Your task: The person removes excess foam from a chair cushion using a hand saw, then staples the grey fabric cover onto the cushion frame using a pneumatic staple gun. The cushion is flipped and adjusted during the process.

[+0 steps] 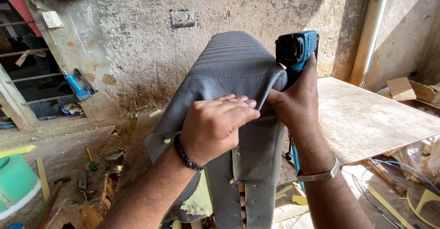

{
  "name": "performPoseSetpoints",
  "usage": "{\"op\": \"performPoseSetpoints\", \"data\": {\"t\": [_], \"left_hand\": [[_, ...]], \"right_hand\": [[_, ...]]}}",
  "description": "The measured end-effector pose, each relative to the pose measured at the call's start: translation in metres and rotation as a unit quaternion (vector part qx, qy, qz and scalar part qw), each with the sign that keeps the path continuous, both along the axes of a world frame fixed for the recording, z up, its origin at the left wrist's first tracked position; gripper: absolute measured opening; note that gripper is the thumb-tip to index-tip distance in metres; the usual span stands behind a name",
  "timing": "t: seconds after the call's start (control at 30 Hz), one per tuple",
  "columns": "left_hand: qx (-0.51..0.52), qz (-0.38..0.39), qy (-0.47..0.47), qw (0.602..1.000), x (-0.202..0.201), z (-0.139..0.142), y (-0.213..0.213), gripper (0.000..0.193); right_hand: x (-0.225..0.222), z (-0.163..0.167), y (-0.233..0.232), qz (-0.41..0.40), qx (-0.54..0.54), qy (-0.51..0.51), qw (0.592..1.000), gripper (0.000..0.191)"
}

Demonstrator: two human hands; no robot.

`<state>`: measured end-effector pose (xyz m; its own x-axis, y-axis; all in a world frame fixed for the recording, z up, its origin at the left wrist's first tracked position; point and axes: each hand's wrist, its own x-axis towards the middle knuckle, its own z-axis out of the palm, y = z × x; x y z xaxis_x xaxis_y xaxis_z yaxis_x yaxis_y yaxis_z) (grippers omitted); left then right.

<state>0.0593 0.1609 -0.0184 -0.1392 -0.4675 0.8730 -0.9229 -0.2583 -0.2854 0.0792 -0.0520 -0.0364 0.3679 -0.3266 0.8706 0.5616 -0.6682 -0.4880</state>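
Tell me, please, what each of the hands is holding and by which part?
The left hand pinches the grey upholstery cover at its folded edge; the right hand grips the blue staple gun by its handle.

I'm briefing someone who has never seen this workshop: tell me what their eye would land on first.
First, the grey ribbed upholstered piece standing at centre, its cover pulled taut by the left hand gripping the fabric edge. Right beside it, the right hand presses a blue power stapler against the piece's right side. Behind them rises a rough, stained plaster wall, with a wooden worktop at right.
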Motion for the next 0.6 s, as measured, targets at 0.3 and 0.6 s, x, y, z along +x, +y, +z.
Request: {"op": "performPoseSetpoints", "data": {"t": [0.3, 0.6], "left_hand": [[-0.054, 0.018, 0.031, 0.998, -0.008, 0.012, 0.000, 0.018], [0.036, 0.125, -0.114, 0.985, 0.009, -0.023, -0.009, 0.017]], "right_hand": [[0.006, 0.006, -0.011, 0.223, 0.120, 0.035, 0.967, 0.060], [0.009, -0.007, -0.021, 0.224, 0.065, 0.031, 0.972, 0.055]]}}
